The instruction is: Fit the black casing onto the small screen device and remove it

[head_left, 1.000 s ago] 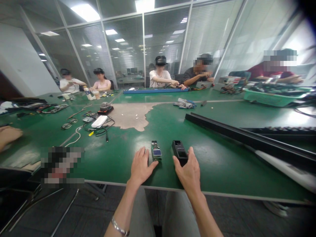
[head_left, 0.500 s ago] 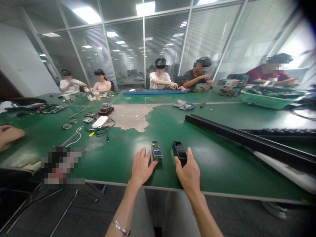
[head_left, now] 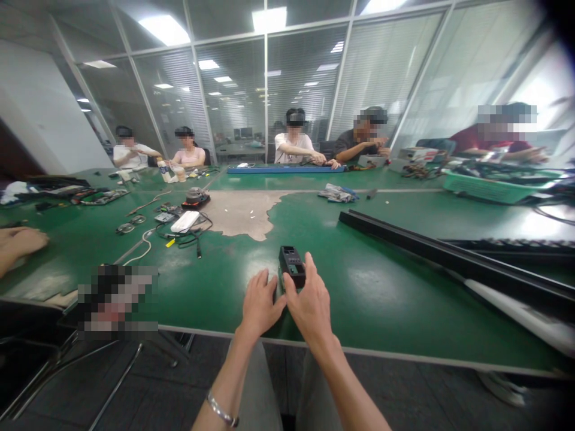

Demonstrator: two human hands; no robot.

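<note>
Black casing (head_left: 291, 261) (windowed) moved left.

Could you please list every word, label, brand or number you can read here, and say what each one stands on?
No text can be read.
Black housing at the right hand: small pale marks, too tiny to read.
Bottle across the table: dark marks, too small and blurred.
Yellow tag by the cables: no legible writing.

Green basket (head_left: 487, 188) of cables on the right, long black rail (head_left: 431, 248) nearer, eyeglasses (head_left: 131, 224) left, gloves (head_left: 336, 193) farther back, blue bar (head_left: 287, 170) beyond.
</note>
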